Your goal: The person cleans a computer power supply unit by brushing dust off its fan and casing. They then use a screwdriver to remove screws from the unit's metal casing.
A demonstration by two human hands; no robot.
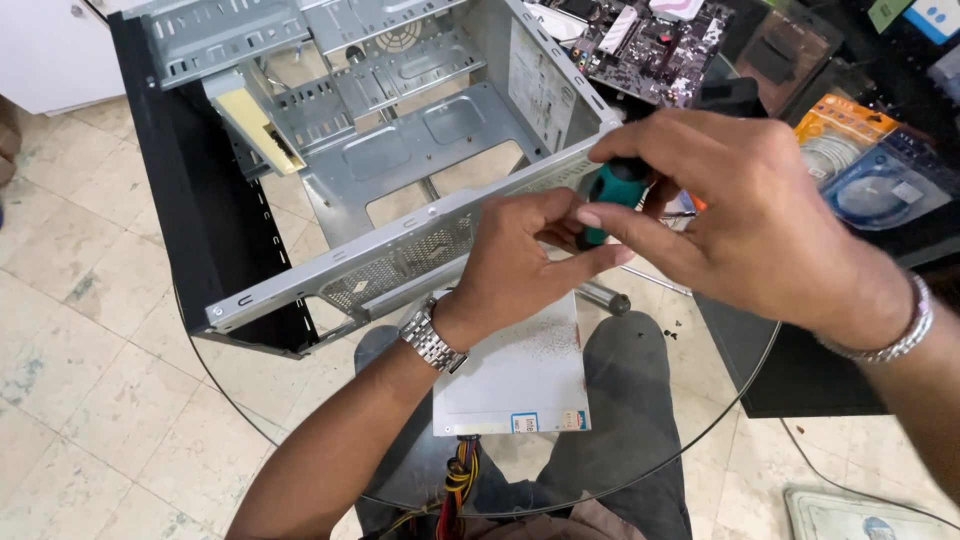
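An empty grey metal computer case lies open on a round glass table. My right hand grips a screwdriver with a green and black handle just in front of the case's rear edge. Meeting it there, my left hand, with a metal watch on its wrist, has its fingers pinched around the lower part of the screwdriver. A grey power supply unit lies flat on the glass below both hands, coloured wires trailing from its near end.
A motherboard lies at the top right beside packaged cables on a dark surface. A black side panel forms the case's left. My knees in dark trousers show through the glass. The floor is pale tile.
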